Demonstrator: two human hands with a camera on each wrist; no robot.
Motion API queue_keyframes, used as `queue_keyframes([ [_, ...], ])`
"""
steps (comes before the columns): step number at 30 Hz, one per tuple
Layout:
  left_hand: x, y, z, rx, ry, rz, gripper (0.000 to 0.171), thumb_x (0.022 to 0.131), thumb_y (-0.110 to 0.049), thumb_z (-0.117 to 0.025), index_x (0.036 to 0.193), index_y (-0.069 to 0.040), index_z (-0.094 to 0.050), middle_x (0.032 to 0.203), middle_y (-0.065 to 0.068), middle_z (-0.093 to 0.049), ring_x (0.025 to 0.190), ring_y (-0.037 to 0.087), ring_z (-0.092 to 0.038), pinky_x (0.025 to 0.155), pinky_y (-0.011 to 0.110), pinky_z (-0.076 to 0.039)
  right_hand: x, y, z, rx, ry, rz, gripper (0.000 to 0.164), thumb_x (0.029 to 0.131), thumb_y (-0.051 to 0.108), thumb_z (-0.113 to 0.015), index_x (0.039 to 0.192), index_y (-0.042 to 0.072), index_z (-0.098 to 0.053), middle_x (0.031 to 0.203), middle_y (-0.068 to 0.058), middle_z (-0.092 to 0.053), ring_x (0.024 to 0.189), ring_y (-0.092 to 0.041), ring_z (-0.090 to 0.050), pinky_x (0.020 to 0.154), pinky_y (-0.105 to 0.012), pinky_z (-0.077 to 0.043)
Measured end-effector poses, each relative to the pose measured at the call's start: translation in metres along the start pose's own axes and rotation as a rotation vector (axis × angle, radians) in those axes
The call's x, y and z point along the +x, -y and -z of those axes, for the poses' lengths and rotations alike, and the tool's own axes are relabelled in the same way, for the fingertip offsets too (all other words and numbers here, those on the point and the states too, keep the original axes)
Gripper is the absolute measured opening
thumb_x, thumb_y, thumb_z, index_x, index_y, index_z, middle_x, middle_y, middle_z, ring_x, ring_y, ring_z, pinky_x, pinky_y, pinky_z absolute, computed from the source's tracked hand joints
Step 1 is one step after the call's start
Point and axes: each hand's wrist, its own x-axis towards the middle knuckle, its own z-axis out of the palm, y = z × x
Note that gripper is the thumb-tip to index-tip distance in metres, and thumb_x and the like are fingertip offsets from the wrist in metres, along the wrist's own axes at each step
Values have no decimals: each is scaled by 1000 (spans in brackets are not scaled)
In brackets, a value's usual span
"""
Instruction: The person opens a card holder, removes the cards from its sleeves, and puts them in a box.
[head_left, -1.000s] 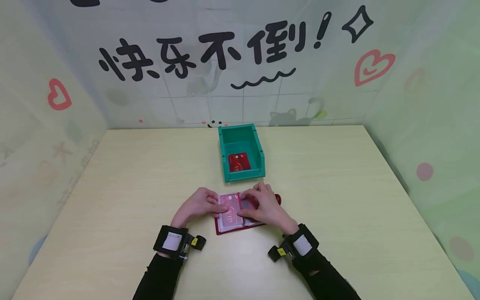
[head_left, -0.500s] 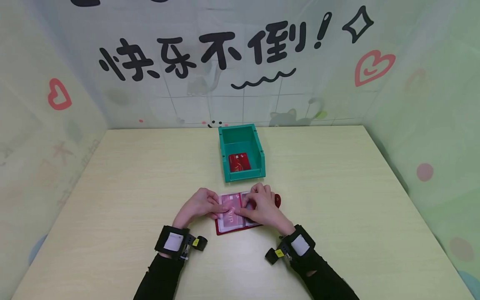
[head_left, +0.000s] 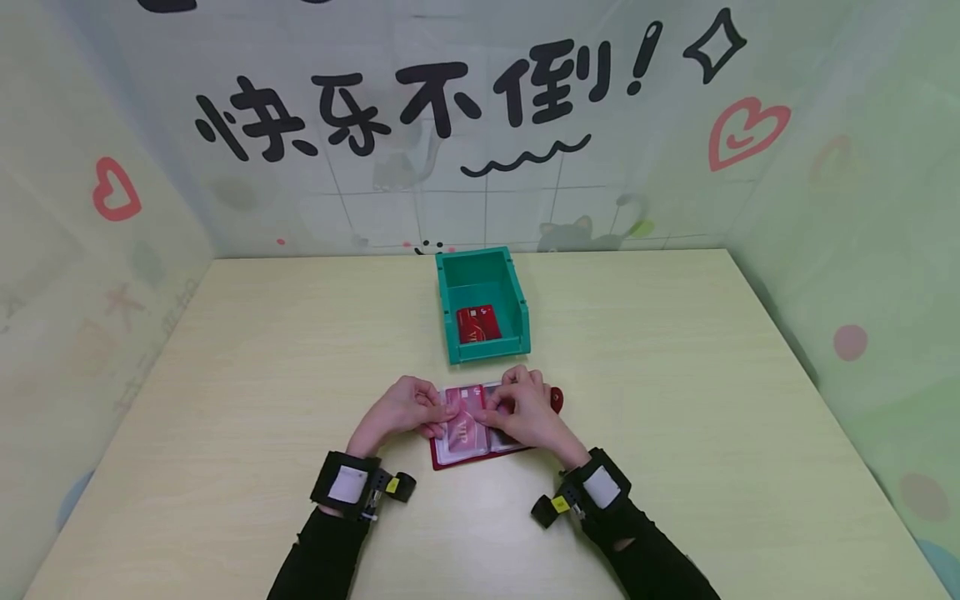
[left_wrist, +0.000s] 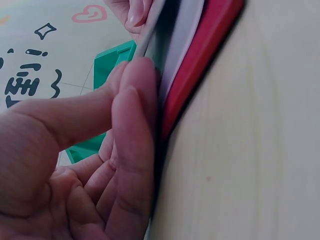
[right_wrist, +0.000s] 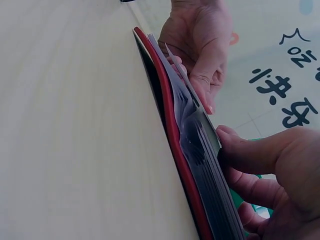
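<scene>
Nearest the viewer, two forearms in black sleeves [head_left: 318,554] reach forward over a pale wood-look surface [head_left: 675,400], each wearing a black wrist strap [head_left: 347,483] with a small device at its inner side. Just beyond, near the middle of the surface, lies an opened red card holder [head_left: 456,457] with clear pockets. A pink-looking card [head_left: 465,433] sits on its left side, under a clear pocket. The left hand [head_left: 408,407] pinches the left edge of that pocket page between thumb and fingers; the right hand [head_left: 528,412] pinches its right edge, thumb toward the left hand. The hands are near each other but apart. From the wrists, the page stands a little raised from the leaves beneath. A dark red tab [head_left: 557,400] shows past the right hand. Farther back stands a teal bin [head_left: 491,352], a red card [head_left: 478,323] lying in its near end. Behind everything, a pale wall [head_left: 517,17] carries large black Chinese writing [head_left: 437,112].
</scene>
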Motion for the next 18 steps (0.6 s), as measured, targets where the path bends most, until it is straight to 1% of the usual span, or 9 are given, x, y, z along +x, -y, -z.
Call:
queue_keyframes([
  [7,1,1,0,19,12,-9,17,95,-11,-69,86,2,-61,65,3,-69,55,9,-67,59,24,-58,0,-1,1,21,2,-4,17,85,22,-80,75,11,-73,101,-6,-46,108,-25,-36,87,-43,-25],
  [12,1,1,1,15,31,-20,18,96,-12,-68,87,3,-62,67,3,-70,56,9,-67,60,24,-58,0,-1,3,34,14,-13,18,86,22,-80,76,10,-72,103,-6,-46,109,-24,-37,86,-40,-29],
  [18,0,0,0,5,29,-11,18,95,-12,-69,86,2,-62,67,1,-70,55,9,-66,59,24,-58,1,-1,7,31,47,-31,16,87,21,-79,78,10,-71,105,-7,-48,111,-24,-39,84,-36,-36],
])
